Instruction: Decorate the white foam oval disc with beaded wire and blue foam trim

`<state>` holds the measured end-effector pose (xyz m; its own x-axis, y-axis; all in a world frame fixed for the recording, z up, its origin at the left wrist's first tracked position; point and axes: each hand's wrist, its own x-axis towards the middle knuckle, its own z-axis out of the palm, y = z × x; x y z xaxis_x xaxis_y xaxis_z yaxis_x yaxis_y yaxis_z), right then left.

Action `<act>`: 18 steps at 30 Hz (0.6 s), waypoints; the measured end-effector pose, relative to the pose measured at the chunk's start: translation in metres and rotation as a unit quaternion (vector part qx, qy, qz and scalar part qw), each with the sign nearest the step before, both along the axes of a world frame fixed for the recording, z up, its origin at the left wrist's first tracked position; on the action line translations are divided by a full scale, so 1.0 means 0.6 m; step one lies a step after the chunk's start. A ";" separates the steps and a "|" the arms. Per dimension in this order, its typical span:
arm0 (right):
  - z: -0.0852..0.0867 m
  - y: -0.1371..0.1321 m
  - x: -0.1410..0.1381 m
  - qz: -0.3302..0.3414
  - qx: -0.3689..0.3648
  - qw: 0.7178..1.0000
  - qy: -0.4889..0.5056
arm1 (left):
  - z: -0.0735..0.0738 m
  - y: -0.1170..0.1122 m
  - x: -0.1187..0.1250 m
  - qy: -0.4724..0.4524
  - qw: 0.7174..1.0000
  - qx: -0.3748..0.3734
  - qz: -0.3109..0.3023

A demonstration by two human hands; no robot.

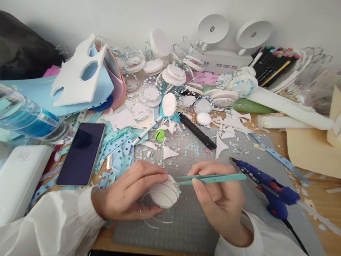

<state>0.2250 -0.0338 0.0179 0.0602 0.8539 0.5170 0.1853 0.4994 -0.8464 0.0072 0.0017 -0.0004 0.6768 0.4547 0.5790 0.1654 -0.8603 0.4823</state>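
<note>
My left hand [129, 188] is closed around a small white foam disc [164, 193] with thin clear wire looped about it, held just above the grey cutting mat [191, 229]. My right hand [220, 196] pinches teal tweezers [210, 178], whose tips point left and touch the top edge of the disc. Both wrists wear white sleeves. A blue glue gun [268, 188] lies on the mat just right of my right hand.
A phone [82, 153], a white power bank [10, 183] and a plastic water bottle [16, 112] lie at the left. Several decorated white discs [175, 74], paper scraps, a black cutter [198, 131], markers [273, 61] and foam rolls [288, 106] crowd the back.
</note>
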 end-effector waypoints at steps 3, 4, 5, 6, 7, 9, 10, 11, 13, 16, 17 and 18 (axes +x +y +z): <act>-0.005 -0.002 0.001 0.009 -0.035 0.999 0.021 | -0.001 0.001 0.001 -0.006 1.000 0.005 0.000; -0.006 -0.002 0.001 0.010 -0.050 0.998 0.027 | -0.001 0.001 0.001 -0.008 1.000 0.005 0.002; -0.007 -0.002 0.002 0.010 -0.065 0.997 0.033 | -0.001 0.001 0.001 -0.011 1.000 0.005 0.003; -0.008 -0.001 0.003 0.010 -0.080 0.996 0.039 | -0.002 0.000 0.002 -0.013 1.000 0.006 0.005; -0.010 -0.001 0.004 0.012 -0.094 0.994 0.045 | -0.002 0.000 0.002 -0.014 1.000 0.006 0.006; -0.014 0.001 0.007 0.023 -0.117 0.991 0.059 | -0.002 0.000 0.002 -0.014 1.000 0.005 0.007; -0.016 0.001 0.008 0.029 -0.126 0.989 0.066 | -0.003 0.000 0.002 -0.013 1.000 0.005 0.008; -0.018 0.002 0.008 0.033 -0.133 0.988 0.075 | -0.003 0.000 0.002 -0.011 1.000 0.004 0.009; -0.021 0.003 0.009 0.035 -0.144 0.985 0.094 | -0.003 0.000 0.002 -0.012 1.000 0.005 0.009; -0.021 0.002 0.006 0.035 -0.165 0.977 0.128 | -0.006 0.000 0.001 -0.012 1.000 0.007 0.014; -0.020 0.002 0.005 0.036 -0.178 0.973 0.139 | -0.007 0.000 0.001 -0.011 1.000 0.005 0.015; -0.019 0.001 0.004 0.037 -0.193 0.969 0.150 | -0.008 -0.001 0.001 -0.010 1.000 0.001 0.016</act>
